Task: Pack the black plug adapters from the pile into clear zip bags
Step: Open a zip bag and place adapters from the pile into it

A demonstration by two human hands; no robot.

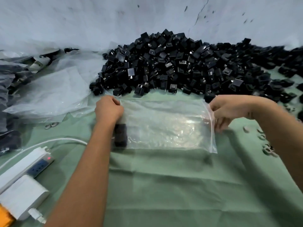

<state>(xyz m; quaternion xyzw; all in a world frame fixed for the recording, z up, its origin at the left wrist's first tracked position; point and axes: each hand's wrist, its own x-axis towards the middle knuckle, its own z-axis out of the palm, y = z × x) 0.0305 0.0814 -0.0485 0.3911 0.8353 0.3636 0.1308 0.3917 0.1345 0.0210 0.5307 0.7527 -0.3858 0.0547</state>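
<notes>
- Nearest, left edge: white power strip point(26, 167) w/ a red light lit, and a white charger block point(21, 197) beside it. Both lie off to the side of the green cloth point(164, 185), prob. to keep the middle free as work area.
- Mid: clear zip bag point(165, 126) held stretched flat just over the cloth, zip end to the right. One black adapter point(121, 135) sits inside at the closed left end, partly behind the wrist.
- Left hand point(109, 108): fist closed, pinching the bag's far-left corner; looks like an anchor so the film stays taut.
- Right hand point(227, 110): thumb + fingers curled, gripping the zip strip. Judged step: sealing or opening; can't tell which.
- Left, further out: loose clear bags point(54, 92) heaped within reach.
- Far: pile of black adapters point(180, 68) against the wall, just beyond the bag, so each pick is a short reach.
</notes>
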